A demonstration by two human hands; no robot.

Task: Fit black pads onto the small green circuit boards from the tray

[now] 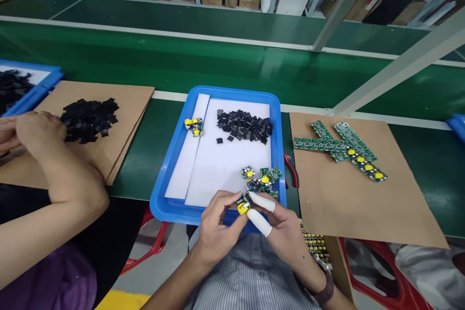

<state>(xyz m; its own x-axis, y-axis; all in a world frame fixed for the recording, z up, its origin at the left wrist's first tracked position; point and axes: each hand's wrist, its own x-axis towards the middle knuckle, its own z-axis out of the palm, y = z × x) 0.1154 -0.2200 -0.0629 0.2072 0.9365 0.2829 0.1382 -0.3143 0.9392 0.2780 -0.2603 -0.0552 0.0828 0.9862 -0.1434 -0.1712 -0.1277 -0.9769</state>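
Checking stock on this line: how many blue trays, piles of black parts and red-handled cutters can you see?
Blue trays: 3
Piles of black parts: 3
Red-handled cutters: 1
Total: 7

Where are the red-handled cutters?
In the head view, the red-handled cutters lie right of centre on the green bench, between the blue tray and the brown cardboard sheet, just beyond the right hand.
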